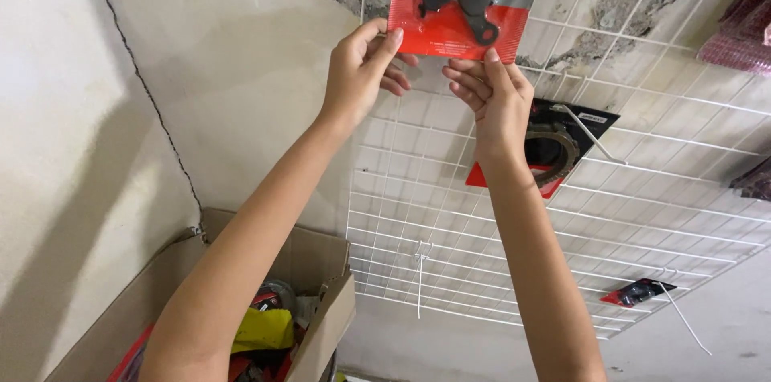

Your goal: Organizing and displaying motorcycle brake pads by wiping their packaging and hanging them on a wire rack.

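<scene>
Against the white wire grid panel (450, 213), a red-and-silver blister pack of dark brake pads (466, 4) is held up, its bottom edge pinched by left hand (361, 69) and right hand (490, 97). Hanging step judged underway; alignment with a hook needed.

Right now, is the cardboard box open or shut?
Open: the cardboard box has its flap hanging outward, with yellow and red items visible inside.
</scene>
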